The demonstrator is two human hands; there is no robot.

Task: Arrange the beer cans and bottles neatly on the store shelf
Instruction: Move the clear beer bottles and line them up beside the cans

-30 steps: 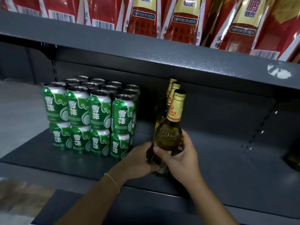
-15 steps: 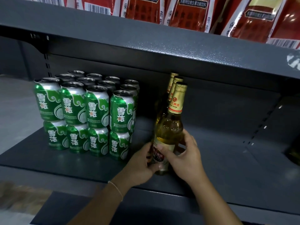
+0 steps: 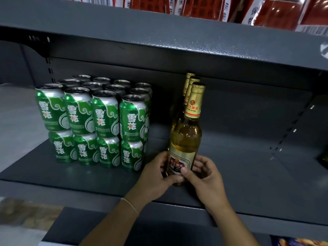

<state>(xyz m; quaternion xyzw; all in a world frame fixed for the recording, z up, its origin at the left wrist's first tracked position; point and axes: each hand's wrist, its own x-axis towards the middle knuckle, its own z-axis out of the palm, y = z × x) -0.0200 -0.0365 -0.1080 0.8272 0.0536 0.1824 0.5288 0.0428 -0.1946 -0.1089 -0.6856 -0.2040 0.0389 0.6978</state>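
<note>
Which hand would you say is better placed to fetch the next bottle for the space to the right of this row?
Probably the right hand: it holds the front bottle on the side facing the bare shelf; the left hand sits beside the green cans.

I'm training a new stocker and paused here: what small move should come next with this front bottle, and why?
Probably let go. The front bottle stands upright on the shelf, in line with the two bottles behind it, label facing out, beside the green cans. Left hand and right hand only cup its base, so releasing gently seems right.
</note>
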